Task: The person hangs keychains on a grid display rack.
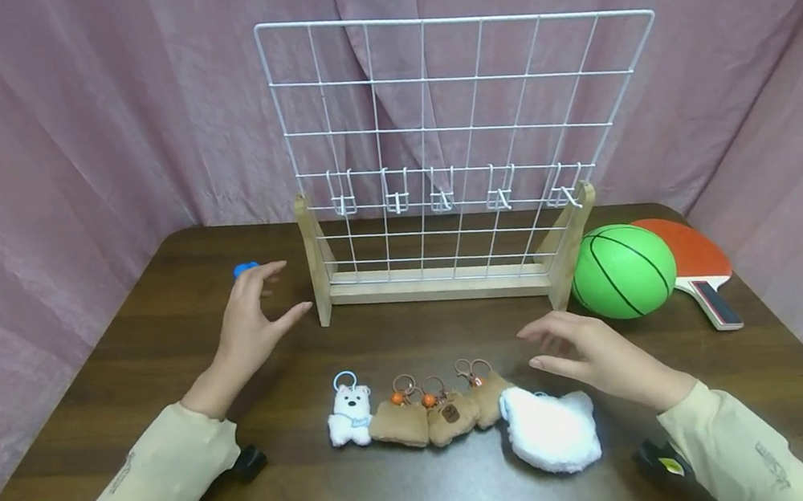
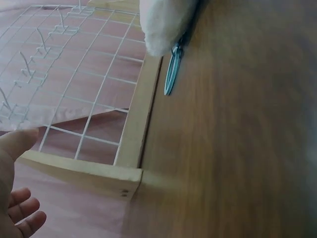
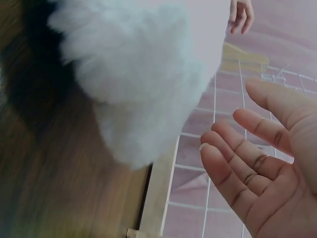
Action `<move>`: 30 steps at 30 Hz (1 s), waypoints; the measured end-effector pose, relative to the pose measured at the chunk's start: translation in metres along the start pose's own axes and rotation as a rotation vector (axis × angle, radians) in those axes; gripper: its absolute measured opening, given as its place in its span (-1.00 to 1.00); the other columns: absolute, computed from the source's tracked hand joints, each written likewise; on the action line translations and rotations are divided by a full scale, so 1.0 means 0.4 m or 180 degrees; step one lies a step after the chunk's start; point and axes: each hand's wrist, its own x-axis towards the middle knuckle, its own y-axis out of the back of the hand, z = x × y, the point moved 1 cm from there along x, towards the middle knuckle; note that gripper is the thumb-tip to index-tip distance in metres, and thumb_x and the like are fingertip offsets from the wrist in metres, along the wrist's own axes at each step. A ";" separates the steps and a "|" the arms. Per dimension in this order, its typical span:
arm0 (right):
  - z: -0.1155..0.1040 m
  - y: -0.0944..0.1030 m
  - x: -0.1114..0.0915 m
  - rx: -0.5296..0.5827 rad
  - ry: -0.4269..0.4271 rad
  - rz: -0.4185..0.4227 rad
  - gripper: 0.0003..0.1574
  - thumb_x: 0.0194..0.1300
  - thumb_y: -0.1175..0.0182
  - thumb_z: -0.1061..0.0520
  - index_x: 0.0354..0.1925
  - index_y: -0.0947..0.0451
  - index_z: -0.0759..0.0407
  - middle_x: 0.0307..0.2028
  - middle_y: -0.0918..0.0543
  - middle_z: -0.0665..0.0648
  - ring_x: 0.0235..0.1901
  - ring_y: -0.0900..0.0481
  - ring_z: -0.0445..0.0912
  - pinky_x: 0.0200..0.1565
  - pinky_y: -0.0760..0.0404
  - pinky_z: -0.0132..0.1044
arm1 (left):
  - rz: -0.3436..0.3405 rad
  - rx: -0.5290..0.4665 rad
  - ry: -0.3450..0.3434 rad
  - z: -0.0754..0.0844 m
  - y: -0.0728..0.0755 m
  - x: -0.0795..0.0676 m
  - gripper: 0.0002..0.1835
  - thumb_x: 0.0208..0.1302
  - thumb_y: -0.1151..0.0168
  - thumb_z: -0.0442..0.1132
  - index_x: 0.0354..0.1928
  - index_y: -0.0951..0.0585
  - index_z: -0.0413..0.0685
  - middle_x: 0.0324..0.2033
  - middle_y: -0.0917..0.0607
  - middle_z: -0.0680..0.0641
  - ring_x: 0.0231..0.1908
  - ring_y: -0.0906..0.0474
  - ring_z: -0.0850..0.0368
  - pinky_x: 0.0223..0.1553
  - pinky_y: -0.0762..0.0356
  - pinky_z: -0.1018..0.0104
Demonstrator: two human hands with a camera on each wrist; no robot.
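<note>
My left hand hovers over the table left of a white wire grid rack, thumb and fingers apart, holding nothing. On the right, my right hand is held above the table behind a fluffy white plush, fingers relaxed and bent, also holding nothing. A white bear keychain with a blue ring lies at the left end of a row. Brown plush keychains, several with orange beads and metal rings, lie between it and the fluffy plush. In the right wrist view the fluffy plush looms close beside the hand.
Several white hooks hang in a row on the grid, which stands in a wooden base. A green ball and a red paddle lie right of it. A small blue object is partly hidden behind my left hand.
</note>
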 end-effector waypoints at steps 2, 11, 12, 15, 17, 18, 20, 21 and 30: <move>-0.003 -0.001 0.012 0.0111 0.0015 -0.0048 -0.63 0.19 -0.33 0.17 -0.02 -0.57 0.16 -0.19 -0.68 0.05 -0.30 -0.56 -0.35 -0.27 -0.62 -0.34 | 0.0060 -0.0150 0.0190 -0.005 -0.010 0.009 -0.30 0.00 -0.49 -0.29 0.19 -0.40 -0.29 -0.01 -0.52 -0.30 -0.05 -0.48 -0.16 -0.07 -0.52 0.15; -0.007 -0.028 0.067 0.0301 -0.0145 -0.0465 -0.69 0.22 -0.30 0.16 -0.06 -0.57 0.20 -0.25 -0.69 0.09 -0.32 -0.56 -0.32 -0.27 -0.62 -0.37 | 0.0174 -0.0792 0.0892 -0.031 -0.055 0.039 -0.33 0.09 -0.42 -0.30 0.22 -0.34 -0.31 0.01 -0.53 -0.29 -0.04 -0.52 -0.16 -0.20 -0.42 0.70; -0.007 -0.030 0.070 0.0305 -0.0168 -0.0510 -0.68 0.22 -0.30 0.15 -0.05 -0.57 0.20 -0.26 -0.68 0.07 -0.32 -0.55 -0.32 -0.28 -0.61 -0.39 | 0.0180 -0.0821 0.0922 -0.032 -0.059 0.042 -0.33 0.10 -0.42 -0.30 0.21 -0.35 -0.31 0.00 -0.54 -0.30 -0.05 -0.52 -0.16 -0.21 -0.42 0.71; -0.010 -0.034 0.079 0.0319 -0.0197 -0.0610 -0.67 0.23 -0.29 0.15 -0.04 -0.56 0.21 -0.28 -0.67 0.03 -0.33 -0.54 -0.32 -0.30 -0.60 -0.42 | 0.0199 -0.0903 0.0971 -0.034 -0.071 0.050 -0.35 0.10 -0.42 -0.30 0.20 -0.36 -0.32 -0.01 -0.54 -0.33 -0.07 -0.53 -0.13 -0.22 -0.43 0.71; -0.012 -0.035 0.086 0.0294 -0.0185 -0.0662 -0.68 0.23 -0.29 0.15 -0.04 -0.55 0.19 -0.27 -0.67 0.03 -0.32 -0.54 -0.31 -0.30 -0.59 -0.43 | 0.0198 -0.0938 0.0992 -0.033 -0.075 0.054 -0.37 0.10 -0.41 -0.31 0.19 -0.37 -0.32 -0.01 -0.55 -0.33 -0.09 -0.53 -0.10 -0.23 -0.45 0.70; -0.013 -0.035 0.089 0.0283 -0.0172 -0.0690 -0.68 0.23 -0.28 0.15 -0.03 -0.55 0.18 -0.26 -0.68 0.04 -0.31 -0.55 -0.30 -0.29 -0.60 -0.43 | 0.0195 -0.0943 0.0999 -0.033 -0.077 0.055 -0.38 0.11 -0.41 -0.31 0.19 -0.37 -0.32 -0.01 -0.55 -0.34 -0.09 -0.54 -0.09 -0.23 -0.46 0.69; -0.013 -0.036 0.097 0.0274 -0.0140 -0.0744 -0.68 0.24 -0.28 0.16 -0.03 -0.55 0.17 -0.23 -0.69 0.08 -0.28 -0.58 -0.27 -0.25 -0.62 -0.39 | 0.0175 -0.0964 0.1015 -0.034 -0.081 0.056 -0.40 0.13 -0.39 -0.31 0.18 -0.38 -0.32 -0.01 -0.55 -0.33 -0.11 -0.54 -0.07 -0.23 -0.48 0.67; -0.012 -0.037 0.101 0.0268 -0.0121 -0.0776 -0.68 0.24 -0.28 0.17 -0.03 -0.55 0.18 -0.22 -0.69 0.09 -0.27 -0.59 -0.24 -0.23 -0.62 -0.37 | 0.0164 -0.0988 0.1026 -0.033 -0.083 0.055 -0.41 0.13 -0.39 -0.30 0.18 -0.38 -0.32 -0.02 -0.56 -0.33 -0.11 -0.54 -0.07 -0.23 -0.47 0.68; -0.004 -0.060 0.128 0.0255 -0.0091 -0.0992 -0.71 0.23 -0.27 0.19 -0.06 -0.57 0.20 -0.18 -0.69 0.12 -0.23 -0.62 -0.17 -0.16 -0.64 -0.36 | 0.0017 -0.0964 0.1095 -0.028 -0.114 0.051 -0.45 0.17 -0.35 -0.33 0.16 -0.38 -0.34 -0.05 -0.58 -0.30 -0.16 -0.57 0.01 -0.26 -0.47 0.69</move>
